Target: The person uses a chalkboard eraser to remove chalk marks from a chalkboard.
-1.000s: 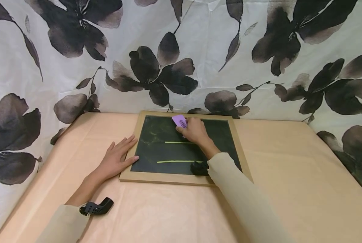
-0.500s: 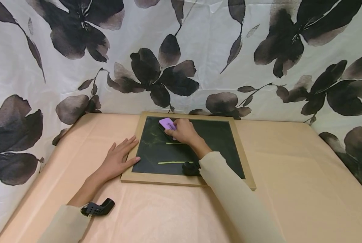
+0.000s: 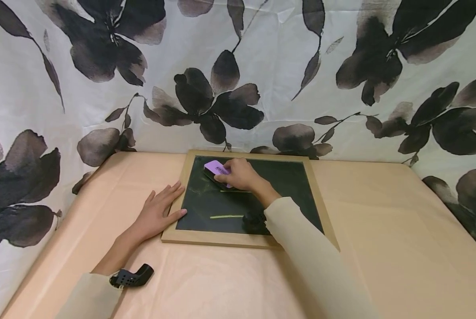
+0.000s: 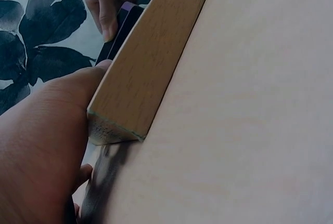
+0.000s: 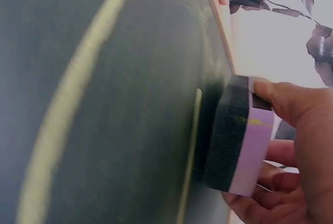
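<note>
A wood-framed chalkboard [image 3: 290,190] lies on the table, with two yellow chalk lines across it and a faint yellow smudge at its upper left. My right hand [image 3: 243,176] grips a purple and black chalkboard eraser [image 3: 217,168] over the board's upper part, just above the upper chalk line. In the right wrist view, thumb and fingers hold the eraser [image 5: 242,135] by its sides, its dark felt facing the board. My left hand [image 3: 158,212] rests on the frame's left edge with fingers spread; its thumb reaches over the frame. The left wrist view shows the frame's corner [image 4: 140,68] beside that hand.
A peach-coloured cover [image 3: 381,230] spreads over the table around the board. Behind it hangs a white cloth [image 3: 286,66] with dark flowers. A black wrist device [image 3: 132,275] sits on the left wrist; another [image 3: 255,221] is under the right forearm.
My right hand has moved left across the board with the eraser, mostly in the first half second. The left hand stays on the frame. The head view has shifted slightly.
</note>
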Tool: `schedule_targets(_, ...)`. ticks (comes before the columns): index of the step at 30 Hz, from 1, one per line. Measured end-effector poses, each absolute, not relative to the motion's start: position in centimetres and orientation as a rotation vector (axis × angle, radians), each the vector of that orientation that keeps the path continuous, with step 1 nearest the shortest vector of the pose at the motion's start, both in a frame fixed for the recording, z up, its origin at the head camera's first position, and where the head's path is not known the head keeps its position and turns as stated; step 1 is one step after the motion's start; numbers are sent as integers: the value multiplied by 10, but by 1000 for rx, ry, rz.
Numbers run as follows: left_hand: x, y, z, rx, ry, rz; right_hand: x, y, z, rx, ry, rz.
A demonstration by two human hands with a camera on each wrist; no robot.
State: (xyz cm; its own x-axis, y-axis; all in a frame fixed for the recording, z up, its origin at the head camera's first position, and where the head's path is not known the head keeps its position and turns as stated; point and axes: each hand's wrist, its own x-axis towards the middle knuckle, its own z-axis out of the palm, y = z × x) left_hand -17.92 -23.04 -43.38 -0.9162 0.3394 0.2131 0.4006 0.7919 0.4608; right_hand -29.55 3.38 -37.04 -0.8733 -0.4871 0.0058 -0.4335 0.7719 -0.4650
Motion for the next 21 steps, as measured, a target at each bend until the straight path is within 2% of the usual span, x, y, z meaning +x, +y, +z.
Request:
schedule_targets(8, -180, -231, -433, -606, -2865, -775, -302, 56, -348, -839, 2839, -578)
schedule_targets(21, -175, -235, -432, -615, -2869, -770, -281, 142, -355, -582, 3005, -646)
